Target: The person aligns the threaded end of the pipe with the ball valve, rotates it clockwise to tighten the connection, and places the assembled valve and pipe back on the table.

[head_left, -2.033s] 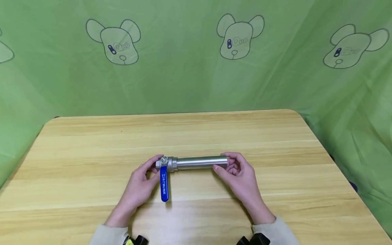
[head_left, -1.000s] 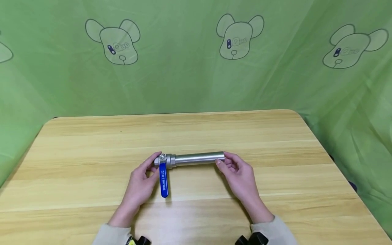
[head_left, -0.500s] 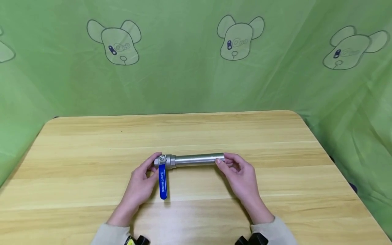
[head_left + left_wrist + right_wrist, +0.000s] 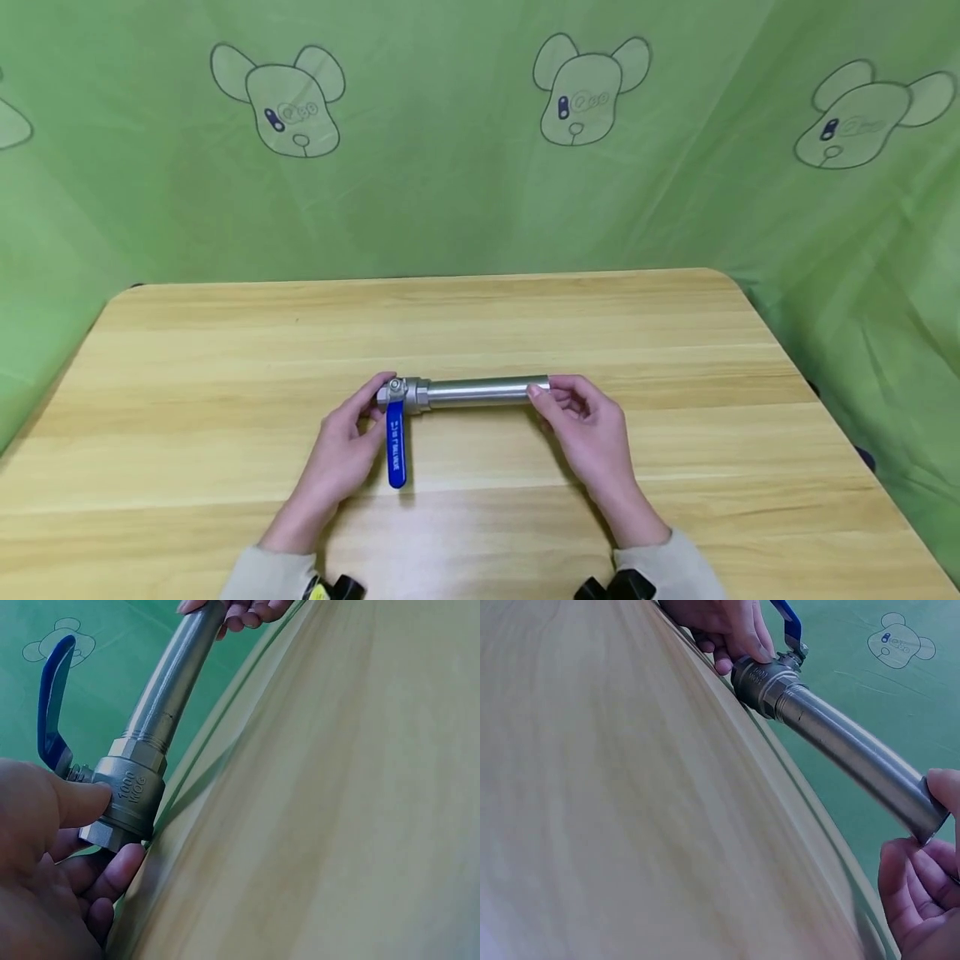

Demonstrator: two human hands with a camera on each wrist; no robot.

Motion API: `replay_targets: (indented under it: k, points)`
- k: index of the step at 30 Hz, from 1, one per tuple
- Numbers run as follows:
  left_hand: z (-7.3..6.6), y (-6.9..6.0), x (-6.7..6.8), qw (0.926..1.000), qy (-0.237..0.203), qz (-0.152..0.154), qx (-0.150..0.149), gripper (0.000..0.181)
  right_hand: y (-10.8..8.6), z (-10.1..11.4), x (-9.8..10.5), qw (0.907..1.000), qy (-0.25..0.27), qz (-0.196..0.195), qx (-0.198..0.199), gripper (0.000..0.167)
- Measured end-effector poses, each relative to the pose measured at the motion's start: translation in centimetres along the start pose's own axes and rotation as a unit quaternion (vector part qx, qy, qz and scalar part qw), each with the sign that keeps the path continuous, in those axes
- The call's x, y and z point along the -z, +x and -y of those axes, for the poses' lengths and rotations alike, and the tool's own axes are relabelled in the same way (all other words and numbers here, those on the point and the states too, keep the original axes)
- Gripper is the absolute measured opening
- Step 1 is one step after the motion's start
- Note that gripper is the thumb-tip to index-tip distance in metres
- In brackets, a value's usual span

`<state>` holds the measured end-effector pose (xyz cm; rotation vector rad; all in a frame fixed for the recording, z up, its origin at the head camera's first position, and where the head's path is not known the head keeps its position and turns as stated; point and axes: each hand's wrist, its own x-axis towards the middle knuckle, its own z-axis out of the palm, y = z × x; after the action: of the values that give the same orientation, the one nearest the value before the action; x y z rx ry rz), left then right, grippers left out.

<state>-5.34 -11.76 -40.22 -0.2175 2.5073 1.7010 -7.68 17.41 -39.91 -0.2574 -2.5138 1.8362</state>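
A steel ball valve (image 4: 405, 395) with a blue lever handle (image 4: 396, 446) is joined to a straight metal pipe (image 4: 480, 391), and both are held level above the table. My left hand (image 4: 347, 446) grips the valve's left end between thumb and fingers; in the left wrist view the thumb presses on the body (image 4: 127, 787) beside its raised lettering. At the pipe's free end, my right hand (image 4: 588, 433) pinches it with the thumb in front and the fingers behind. In the head view the lever points toward me. Threads show where the pipe enters the valve in the right wrist view.
Below lies a light wood-grain table (image 4: 225, 375) with rounded far corners. A green cloth (image 4: 450, 208) printed with bear heads hangs behind it and at both sides. Black devices (image 4: 630, 585) sit at both wrists, beside grey sleeves.
Over two seconds the valve and pipe have shifted slightly left and away from me. The right thumb has moved nearer the pipe's end. Since half a second ago almost nothing differs.
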Motion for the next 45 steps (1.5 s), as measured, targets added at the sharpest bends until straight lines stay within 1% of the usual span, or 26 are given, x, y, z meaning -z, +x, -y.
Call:
replay_targets:
  k: [5, 8, 11, 14, 17, 19, 21, 26, 32, 37, 39, 45]
  points:
    - [0.06, 0.06, 0.06, 0.9999, 0.014, 0.003, -0.007, 0.059, -0.11, -0.05, -0.01, 0.9997, 0.019, -0.003, 0.014, 0.037]
    - [0.11, 0.03, 0.07, 0.9995, 0.029, 0.007, -0.006, 0.062, -0.18, -0.20, 0.01, 0.9992, 0.022, 0.006, 0.034, 0.040]
    - [0.10, -0.01, 0.11, 0.9992, 0.039, 0.011, -0.003, 0.062, -0.22, -0.47, 0.08, 0.9967, 0.033, 0.024, 0.071, 0.053]
    - [0.03, -0.04, 0.18, 0.9992, 0.037, 0.015, 0.000, 0.061, -0.21, -0.71, 0.12, 0.9908, 0.047, 0.042, 0.120, 0.064]
    - [0.03, -0.09, 0.24, 0.9993, 0.031, 0.019, 0.004, 0.059, -0.20, -0.85, 0.13, 0.9858, 0.049, 0.050, 0.153, 0.061]
    - [0.02, -0.12, 0.26, 0.9993, 0.029, 0.022, 0.007, 0.059, -0.19, -0.86, 0.12, 0.9849, 0.049, 0.047, 0.159, 0.056]
    - [0.03, -0.14, 0.27, 0.9993, 0.028, 0.023, 0.007, 0.059, -0.18, -0.85, 0.13, 0.9860, 0.048, 0.043, 0.154, 0.053]
    - [0.06, -0.16, 0.29, 0.9993, 0.029, 0.024, 0.006, 0.059, -0.19, -0.76, 0.14, 0.9905, 0.042, 0.039, 0.125, 0.049]
    - [0.13, -0.22, 0.31, 0.9995, 0.019, 0.025, 0.006, 0.059, -0.20, -0.53, 0.05, 0.9951, 0.019, 0.029, 0.093, 0.046]
    - [0.17, -0.18, 0.29, 0.9994, 0.028, 0.021, 0.004, 0.059, -0.17, -0.41, 0.02, 0.9976, 0.009, 0.020, 0.066, 0.044]
    - [0.16, -0.15, 0.28, 0.9993, 0.031, 0.021, 0.005, 0.060, -0.17, -0.35, 0.01, 0.9981, 0.004, 0.018, 0.059, 0.043]
    - [0.15, -0.02, 0.28, 0.9996, 0.020, 0.021, 0.006, 0.062, -0.20, -0.18, -0.03, 0.9987, -0.008, 0.014, 0.048, 0.043]
